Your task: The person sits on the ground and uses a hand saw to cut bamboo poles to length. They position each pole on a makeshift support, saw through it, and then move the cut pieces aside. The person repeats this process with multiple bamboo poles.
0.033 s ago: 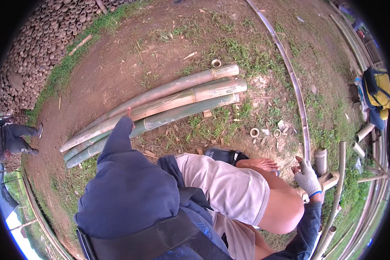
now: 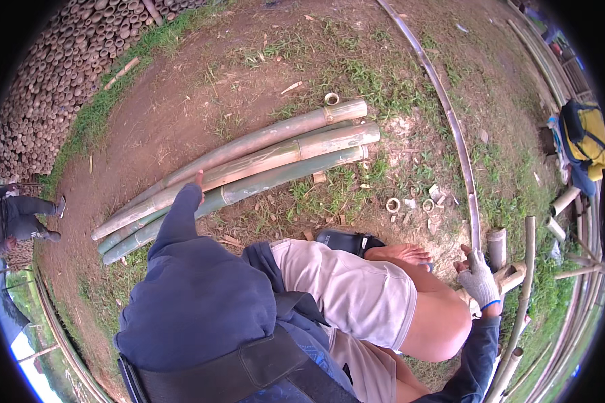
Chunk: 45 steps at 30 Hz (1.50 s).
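My right hand (image 2: 480, 279), in a pale knitted work glove with bare fingertips, is at the near end of a long split bamboo strip (image 2: 456, 127). Its fingers curl around the strip, which runs away up the ground in a curve. On the left, my left arm in a dark blue sleeve stretches out to a bundle of thick bamboo poles (image 2: 269, 161) on the ground. Only a bit of my left hand (image 2: 199, 178) shows past the cuff, against the poles. Its other fingers are hidden by the sleeve.
Bamboo rings (image 2: 393, 205) and chips lie on the dirt. Short bamboo pieces (image 2: 496, 247) and an upright pole (image 2: 528, 282) are beside my right hand. A yellow and black bag (image 2: 585, 138) is at right. Cut bamboo (image 2: 67, 60) is stacked far left, near another person (image 2: 27, 211).
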Tool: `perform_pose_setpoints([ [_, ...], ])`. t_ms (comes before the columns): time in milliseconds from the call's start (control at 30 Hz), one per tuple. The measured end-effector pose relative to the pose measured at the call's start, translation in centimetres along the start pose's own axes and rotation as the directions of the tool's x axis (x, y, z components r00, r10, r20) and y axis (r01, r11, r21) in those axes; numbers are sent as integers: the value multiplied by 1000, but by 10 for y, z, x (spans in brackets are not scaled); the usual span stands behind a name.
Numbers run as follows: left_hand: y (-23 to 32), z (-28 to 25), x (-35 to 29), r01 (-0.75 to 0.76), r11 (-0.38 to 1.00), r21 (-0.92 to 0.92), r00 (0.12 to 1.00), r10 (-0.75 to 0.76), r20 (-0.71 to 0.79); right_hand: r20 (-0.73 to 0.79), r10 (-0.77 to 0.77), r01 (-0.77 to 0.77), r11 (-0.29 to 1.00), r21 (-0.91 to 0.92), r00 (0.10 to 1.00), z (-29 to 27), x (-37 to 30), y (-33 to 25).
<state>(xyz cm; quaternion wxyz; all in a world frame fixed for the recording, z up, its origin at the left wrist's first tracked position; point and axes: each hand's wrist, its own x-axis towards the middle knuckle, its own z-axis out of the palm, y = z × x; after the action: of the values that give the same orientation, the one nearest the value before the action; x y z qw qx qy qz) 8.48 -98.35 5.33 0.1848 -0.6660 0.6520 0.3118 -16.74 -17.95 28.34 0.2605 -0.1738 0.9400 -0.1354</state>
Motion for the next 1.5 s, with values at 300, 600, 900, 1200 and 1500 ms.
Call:
perform_pose_setpoints([
  [300, 72, 79, -62, -747, 412, 521, 465, 885, -34, 41, 223, -221, 894, 391, 974, 72, -51, 49],
  [600, 90, 72, -4, -794, 386, 470, 452, 891, 32, 164, 116, -182, 855, 486, 980, 225, -94, 156],
  [900, 126, 64, 25, -667, 469, 579, 648, 748, 140, 216, 414, -446, 885, 131, 884, 179, -117, 92],
  [1200, 340, 196, -76, -950, -200, 239, -155, 968, 196, 226, 419, -450, 887, 107, 880, 191, -122, 85],
  [1500, 482, 280, -103, -880, -199, 432, -1, 909, 418, 170, 562, -585, 797, 153, 810, 191, -140, 101],
])
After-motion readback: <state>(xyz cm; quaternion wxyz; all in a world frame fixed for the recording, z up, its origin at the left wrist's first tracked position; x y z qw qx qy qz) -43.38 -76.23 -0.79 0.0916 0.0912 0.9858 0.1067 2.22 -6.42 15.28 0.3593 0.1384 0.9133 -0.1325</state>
